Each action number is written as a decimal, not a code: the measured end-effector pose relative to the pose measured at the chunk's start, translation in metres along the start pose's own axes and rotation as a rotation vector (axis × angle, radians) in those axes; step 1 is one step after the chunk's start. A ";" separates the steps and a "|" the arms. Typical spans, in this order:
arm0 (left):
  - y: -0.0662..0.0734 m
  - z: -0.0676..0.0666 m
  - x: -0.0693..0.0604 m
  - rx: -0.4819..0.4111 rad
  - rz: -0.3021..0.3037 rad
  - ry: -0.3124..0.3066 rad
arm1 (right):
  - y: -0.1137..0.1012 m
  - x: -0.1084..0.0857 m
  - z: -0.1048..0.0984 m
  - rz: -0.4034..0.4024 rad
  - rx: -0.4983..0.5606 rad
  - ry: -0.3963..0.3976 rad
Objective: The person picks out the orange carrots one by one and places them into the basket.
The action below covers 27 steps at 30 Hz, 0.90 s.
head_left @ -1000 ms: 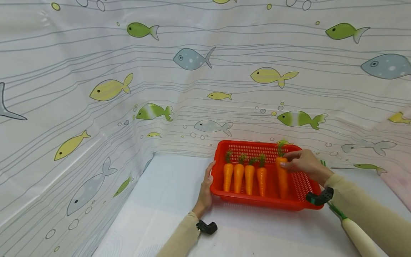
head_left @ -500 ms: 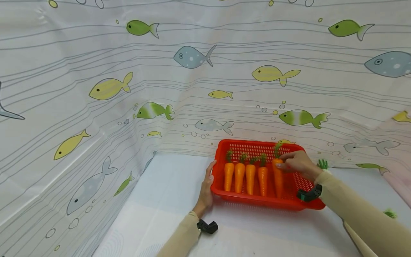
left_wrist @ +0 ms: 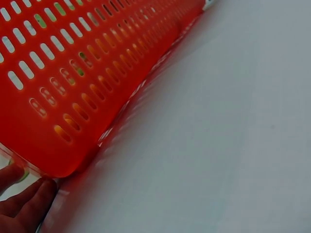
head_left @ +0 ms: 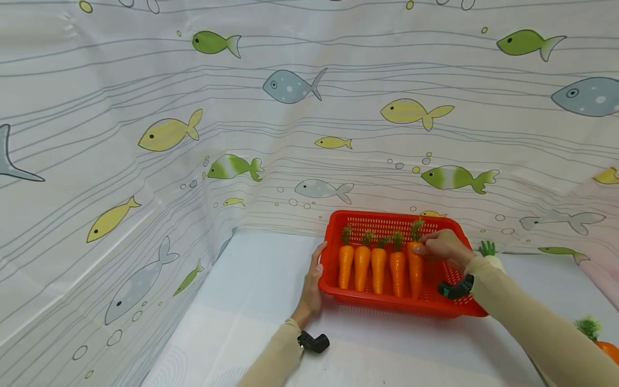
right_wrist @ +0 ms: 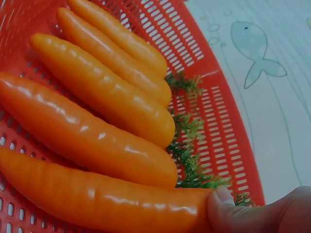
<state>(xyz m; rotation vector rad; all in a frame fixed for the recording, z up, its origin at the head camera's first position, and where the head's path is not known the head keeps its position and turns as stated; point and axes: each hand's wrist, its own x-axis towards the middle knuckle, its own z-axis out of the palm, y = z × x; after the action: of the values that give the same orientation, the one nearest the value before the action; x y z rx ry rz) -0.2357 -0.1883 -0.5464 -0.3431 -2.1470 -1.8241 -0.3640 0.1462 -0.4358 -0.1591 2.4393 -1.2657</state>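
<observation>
In the head view, a red plastic basket (head_left: pixel 396 307) with slotted walls sits on the white table. Inside, several orange carrots (head_left: pixel 361 269) with green leafy tops lie side by side. My right hand (head_left: pixel 447 248) pinches the rightmost carrot (head_left: pixel 415 274) near its leafy end; the right wrist view shows my thumb on that carrot (right_wrist: pixel 107 196) beside the row, its other fingers hidden. My left hand (head_left: pixel 311 287) rests along the basket's left side with fingers extended. In the left wrist view, its fingertips (left_wrist: pixel 43 187) touch the basket's lower corner (left_wrist: pixel 58 155).
A white radish (head_left: pixel 492 260) with green leaves lies to the basket's right, mostly behind my right sleeve. At the right edge, an orange vegetable (head_left: pixel 609 352) with a green top (head_left: pixel 587 327) is partly in view. A fish-patterned sheet (head_left: pixel 290 134) stands behind the table.
My right hand has moved left and brought its carrot down close beside the others in the basket. The orange vegetable at the right edge has come into view. My left hand stays in place.
</observation>
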 end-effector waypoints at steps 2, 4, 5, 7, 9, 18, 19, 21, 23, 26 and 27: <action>0.000 0.000 0.000 -0.001 -0.006 -0.001 | 0.003 0.002 0.000 0.001 -0.010 -0.006; 0.000 0.000 -0.001 -0.003 -0.011 -0.003 | 0.006 0.004 0.000 0.008 -0.020 -0.013; -0.001 0.001 -0.001 -0.003 -0.011 -0.005 | 0.007 0.004 0.000 0.014 -0.025 -0.017; -0.001 0.001 -0.001 -0.003 -0.009 -0.005 | 0.008 0.005 0.000 0.016 -0.030 -0.026; -0.001 0.001 -0.001 -0.006 -0.004 -0.002 | 0.009 0.006 0.001 0.005 -0.027 -0.039; 0.000 0.000 -0.001 -0.011 -0.010 -0.004 | 0.012 0.007 0.004 -0.030 -0.045 -0.035; 0.000 0.000 -0.001 -0.013 -0.011 -0.005 | 0.012 0.007 0.005 -0.030 -0.054 -0.035; -0.001 0.000 -0.001 -0.017 -0.011 -0.005 | 0.011 0.008 0.005 -0.036 -0.072 -0.038; -0.001 0.000 -0.001 -0.018 -0.010 -0.006 | 0.011 0.008 0.006 -0.028 -0.093 -0.027; -0.001 0.000 0.000 -0.013 -0.004 -0.006 | 0.009 0.009 0.008 -0.038 -0.139 -0.021; -0.001 -0.001 0.000 -0.009 -0.003 -0.006 | 0.009 0.009 0.009 -0.037 -0.156 -0.015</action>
<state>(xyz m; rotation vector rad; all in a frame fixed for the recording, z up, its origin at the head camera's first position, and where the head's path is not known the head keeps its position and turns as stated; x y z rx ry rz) -0.2363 -0.1892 -0.5476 -0.3483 -2.1448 -1.8378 -0.3676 0.1419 -0.4506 -0.2568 2.5327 -1.0848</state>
